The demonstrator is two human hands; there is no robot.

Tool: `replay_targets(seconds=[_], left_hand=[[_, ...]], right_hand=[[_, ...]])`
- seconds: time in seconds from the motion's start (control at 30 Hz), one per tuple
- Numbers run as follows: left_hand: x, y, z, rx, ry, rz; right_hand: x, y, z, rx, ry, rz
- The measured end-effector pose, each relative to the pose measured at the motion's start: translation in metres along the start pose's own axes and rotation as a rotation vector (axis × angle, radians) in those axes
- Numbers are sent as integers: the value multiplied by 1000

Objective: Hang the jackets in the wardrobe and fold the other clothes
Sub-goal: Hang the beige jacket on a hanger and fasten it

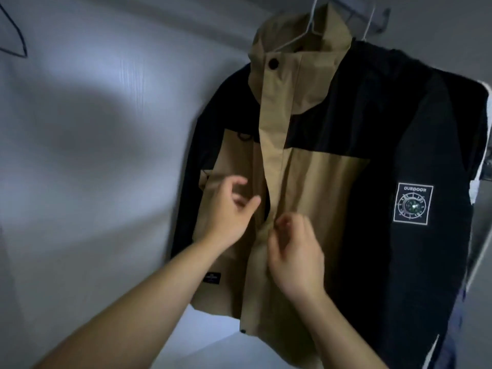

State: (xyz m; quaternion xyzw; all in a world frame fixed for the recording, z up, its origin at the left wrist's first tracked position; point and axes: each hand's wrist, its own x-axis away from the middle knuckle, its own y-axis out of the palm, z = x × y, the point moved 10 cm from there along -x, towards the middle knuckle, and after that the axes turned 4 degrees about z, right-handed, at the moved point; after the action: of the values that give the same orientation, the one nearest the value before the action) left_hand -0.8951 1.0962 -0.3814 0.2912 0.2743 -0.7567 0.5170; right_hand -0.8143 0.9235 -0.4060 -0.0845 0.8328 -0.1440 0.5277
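So the tan-and-black jacket (332, 182) hangs in the wardrobe against the pale back wall (93, 155), on a white wire hanger (308, 23) up top. Both hands are at the front flap (274, 161). The left hand (229, 211) is loose, fingers apart, gripping nothing. The right hand (295, 251) is curled at the flap edge, too blurry to tell if it's pinching. I'd smooth the flap downward gently so the hanger doesn't slip, then check the bottom snap (242, 331).
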Motion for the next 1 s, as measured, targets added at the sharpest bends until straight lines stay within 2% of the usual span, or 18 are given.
replay_targets(seconds=[0.07,0.17,0.27,0.33,0.37,0.5,0.57,0.77,0.87,1.0], left_hand=[[48,18,-68,4,-213,-65],[119,42,-150,-82,-452,-199],[174,60,-205,-144,-618,-325],[199,69,-229,-152,-706,-388],[208,73,-237,-161,-737,-412],[216,79,-240,-241,-740,-498],[217,77,-235,-289,-723,-520],[244,78,-227,-285,-765,-598],[247,73,-228,-299,-740,-588],[239,69,-229,-272,-665,-595]], right_hand=[[50,34,28,-23,140,-132],[124,85,79,-76,479,-375],[213,130,121,-237,991,-647],[269,145,134,-423,1402,-660],[290,150,137,-497,1552,-631],[336,173,144,-864,1902,-403],[341,178,145,-1005,1956,-293],[350,195,144,-1236,1966,-139],[357,203,140,-1332,1974,-105],[372,197,141,-1287,1961,-144]])
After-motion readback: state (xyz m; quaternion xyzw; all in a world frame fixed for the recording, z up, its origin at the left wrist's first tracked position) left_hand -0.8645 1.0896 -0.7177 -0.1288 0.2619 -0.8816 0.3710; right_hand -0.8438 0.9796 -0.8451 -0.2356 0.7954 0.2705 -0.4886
